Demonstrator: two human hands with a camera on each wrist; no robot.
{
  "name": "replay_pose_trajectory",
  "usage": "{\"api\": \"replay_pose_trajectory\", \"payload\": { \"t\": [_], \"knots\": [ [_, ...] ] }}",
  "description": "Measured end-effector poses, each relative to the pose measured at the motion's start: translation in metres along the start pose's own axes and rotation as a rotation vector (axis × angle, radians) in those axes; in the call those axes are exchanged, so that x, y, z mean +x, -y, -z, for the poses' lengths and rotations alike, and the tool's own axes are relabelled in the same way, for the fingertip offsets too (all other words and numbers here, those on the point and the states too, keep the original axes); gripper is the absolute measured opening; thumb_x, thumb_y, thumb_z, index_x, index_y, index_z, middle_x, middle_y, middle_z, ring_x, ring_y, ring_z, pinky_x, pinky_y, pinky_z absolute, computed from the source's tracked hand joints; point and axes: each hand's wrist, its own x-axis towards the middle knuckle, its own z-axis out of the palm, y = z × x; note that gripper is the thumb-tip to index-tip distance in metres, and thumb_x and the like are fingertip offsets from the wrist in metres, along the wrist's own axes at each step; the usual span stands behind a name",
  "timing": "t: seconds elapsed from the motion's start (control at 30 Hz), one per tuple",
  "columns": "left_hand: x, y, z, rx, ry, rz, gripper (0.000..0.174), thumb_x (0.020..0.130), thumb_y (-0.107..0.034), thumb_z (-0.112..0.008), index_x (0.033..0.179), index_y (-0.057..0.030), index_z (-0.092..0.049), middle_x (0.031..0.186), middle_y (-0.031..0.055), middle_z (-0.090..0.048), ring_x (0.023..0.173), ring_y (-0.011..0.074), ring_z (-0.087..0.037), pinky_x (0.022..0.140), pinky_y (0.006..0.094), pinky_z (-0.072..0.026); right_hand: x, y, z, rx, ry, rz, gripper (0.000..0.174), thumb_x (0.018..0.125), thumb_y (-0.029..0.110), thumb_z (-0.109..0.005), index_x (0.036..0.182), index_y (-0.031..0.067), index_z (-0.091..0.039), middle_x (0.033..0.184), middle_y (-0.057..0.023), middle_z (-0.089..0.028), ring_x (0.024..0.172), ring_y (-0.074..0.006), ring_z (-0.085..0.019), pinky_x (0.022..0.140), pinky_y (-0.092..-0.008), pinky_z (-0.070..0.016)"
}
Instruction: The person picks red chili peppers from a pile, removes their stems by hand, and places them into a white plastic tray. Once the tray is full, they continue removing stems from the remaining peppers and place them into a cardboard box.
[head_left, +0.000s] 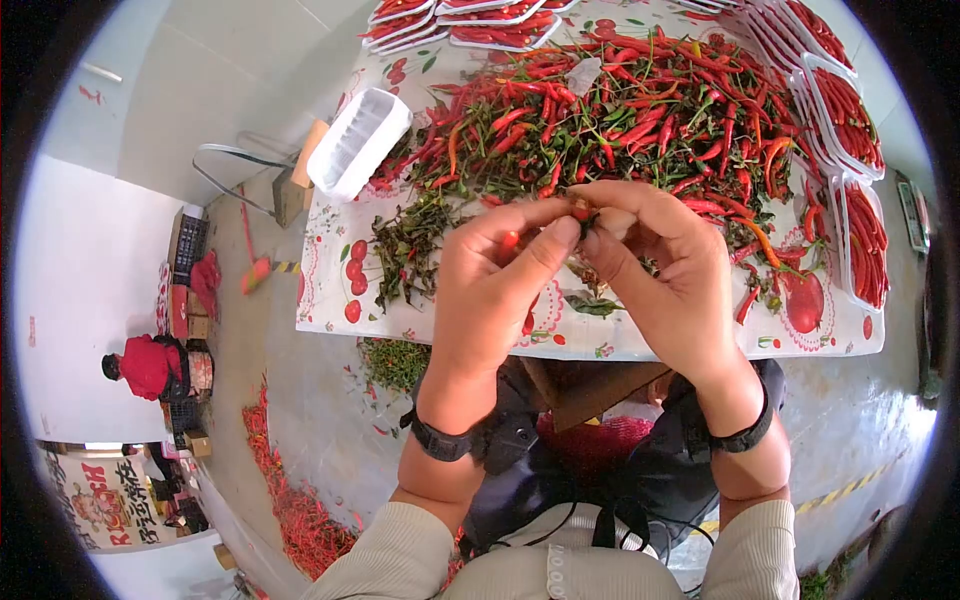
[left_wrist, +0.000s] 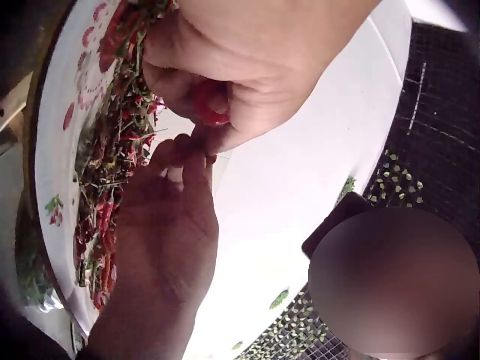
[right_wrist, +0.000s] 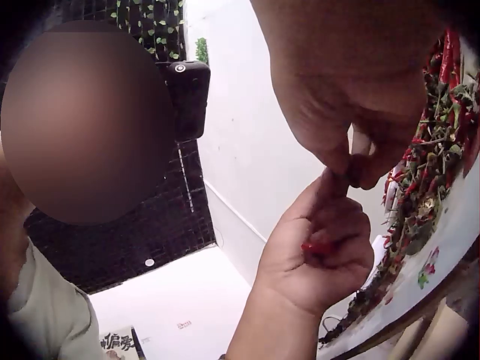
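My left hand [head_left: 490,285] grips a red chili pepper [head_left: 508,245] in its curled fingers; the pepper's glossy red side also shows in the left wrist view [left_wrist: 212,103]. Opposite it, my right hand [head_left: 675,275] meets the left at the fingertips, just above the near part of the chili heap [head_left: 620,120]. Thumb and fingers of both hands pinch a small piece between them, a second chili pepper [head_left: 581,211] with a dark stem end, mostly hidden by the fingertips. Red chilies lie mixed with green stems and withered leaves in the heap.
A white empty tray [head_left: 360,140] sits at the table's left corner. Filled chili trays [head_left: 845,115] line the right edge, with more filled trays [head_left: 500,25] at the back. Loose leaves [head_left: 410,245] lie left of my hands. Red chilies [head_left: 300,520] cover part of the floor.
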Motion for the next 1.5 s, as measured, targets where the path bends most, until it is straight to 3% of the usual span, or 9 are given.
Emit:
{"api": "replay_pose_trajectory", "payload": {
  "t": [0.1,0.2,0.5,0.6,0.9,1.1,1.2,1.5],
  "knots": [
    [0.003,-0.003,0.005,-0.009,-0.031,0.029,0.024,0.096,-0.020,-0.075,0.111,-0.0011,-0.072,0.086,-0.0058,-0.064,0.065,-0.0018,-0.045,0.056,0.0165,-0.0342,0.004,0.008,0.005,-0.345,-0.056,0.180,0.023,0.086,-0.001,-0.069,0.109,0.0016,-0.073,0.087,-0.0119,-0.069,0.077,-0.0233,-0.068,0.071,-0.0333,-0.0545],
    [0.005,-0.005,0.012,-0.028,0.004,0.061,0.022,0.096,-0.019,-0.074,0.110,-0.0021,-0.071,0.086,-0.0067,-0.063,0.067,-0.0017,-0.046,0.058,0.0164,-0.0351,0.005,0.004,0.011,-0.446,-0.042,0.283,0.022,0.083,0.000,-0.069,0.104,0.0015,-0.074,0.090,-0.0152,-0.068,0.082,-0.0322,-0.068,0.074,-0.0386,-0.0547],
    [0.000,-0.001,0.005,0.105,0.100,0.001,0.019,0.098,-0.019,-0.073,0.107,-0.0030,-0.068,0.084,-0.0077,-0.056,0.072,-0.0002,-0.045,0.062,0.0181,-0.0353,0.005,0.000,0.011,-0.468,-0.017,0.325,0.016,0.083,0.003,-0.072,0.099,0.0017,-0.073,0.091,-0.0155,-0.067,0.083,-0.0350,-0.066,0.075,-0.0413,-0.0543],
    [0.001,-0.003,0.009,0.126,0.137,-0.021,0.019,0.098,-0.018,-0.073,0.107,-0.0032,-0.068,0.085,-0.0072,-0.056,0.071,0.0003,-0.044,0.061,0.0190,-0.0347,0.006,0.003,0.011,-0.463,-0.001,0.337,0.013,0.083,0.002,-0.072,0.096,0.0012,-0.072,0.089,-0.0149,-0.066,0.081,-0.0332,-0.066,0.073,-0.0412,-0.0538],
    [-0.001,-0.010,0.021,-0.004,0.279,0.099,0.018,0.096,-0.018,-0.073,0.103,-0.0030,-0.068,0.081,-0.0085,-0.052,0.066,0.0003,-0.039,0.057,0.0193,-0.0292,0.004,0.010,0.015,-0.141,0.175,0.038,0.010,0.089,0.001,-0.071,0.098,-0.0013,-0.069,0.086,-0.0084,-0.063,0.075,-0.0181,-0.061,0.067,-0.0298,-0.0483],
    [-0.001,-0.012,0.021,-0.083,0.316,0.132,0.018,0.096,-0.021,-0.074,0.100,-0.0051,-0.067,0.076,-0.0099,-0.049,0.063,-0.0005,-0.036,0.054,0.0195,-0.0268,0.002,0.010,0.016,0.074,0.219,-0.182,0.009,0.097,0.007,-0.068,0.101,-0.0003,-0.067,0.083,0.0030,-0.059,0.077,-0.0050,-0.051,0.067,-0.0242,-0.0430],
    [-0.001,-0.012,0.018,-0.093,0.315,0.132,0.017,0.096,-0.021,-0.073,0.099,-0.0053,-0.067,0.075,-0.0102,-0.048,0.062,-0.0007,-0.036,0.054,0.0194,-0.0268,0.004,0.011,0.016,0.157,0.238,-0.234,0.008,0.099,0.008,-0.066,0.101,0.0007,-0.066,0.081,0.0065,-0.055,0.076,-0.0032,-0.046,0.066,-0.0225,-0.0402],
    [-0.001,-0.007,0.014,-0.059,0.303,0.073,0.015,0.098,-0.018,-0.071,0.099,-0.0051,-0.065,0.079,-0.0098,-0.048,0.066,-0.0008,-0.036,0.057,0.0195,-0.0283,0.002,0.013,0.014,0.169,0.203,-0.254,0.011,0.102,0.010,-0.062,0.095,0.0014,-0.062,0.080,0.0064,-0.050,0.075,-0.0040,-0.042,0.065,-0.0240,-0.0377]
  ]
}}
